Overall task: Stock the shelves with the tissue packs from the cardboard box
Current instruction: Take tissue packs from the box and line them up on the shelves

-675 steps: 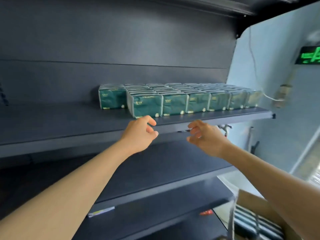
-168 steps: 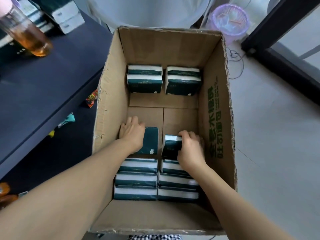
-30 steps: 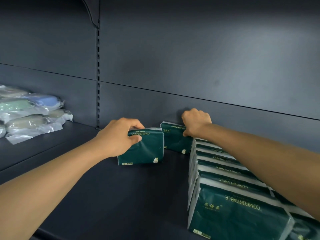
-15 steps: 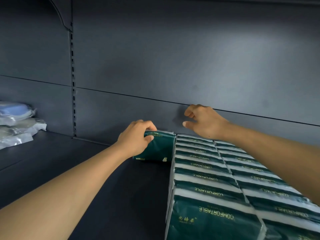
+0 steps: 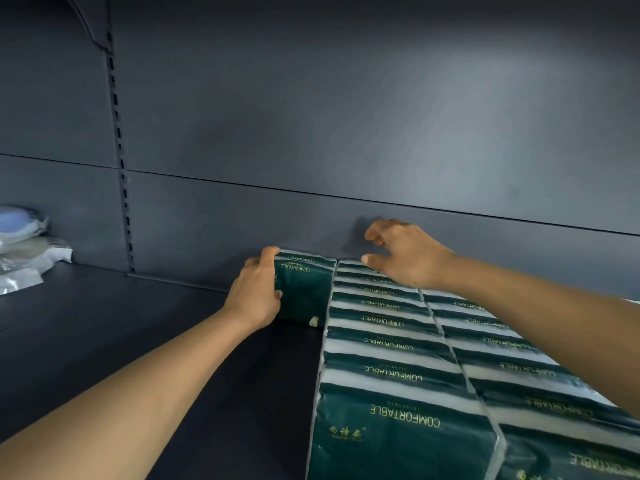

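Fingers (image 5: 268, 254) of the left hand (image 5: 256, 296) wrap the top and left end of one tissue pack (image 5: 304, 292), pressing it upright against the back panel (image 5: 311, 116), just beside the stocked rows (image 5: 398, 341); the right hand (image 5: 405, 254) hovers over the rear of those rows with its fingers loosely spread, holding nothing. Across the dark shelf (image 5: 121, 341), plastic-wrapped goods (image 5: 24, 247) lie well apart at far left. Each pack looks light and soft, its film wrap probably slippery, so a hold across the short ends, squeezing gently, should serve best.
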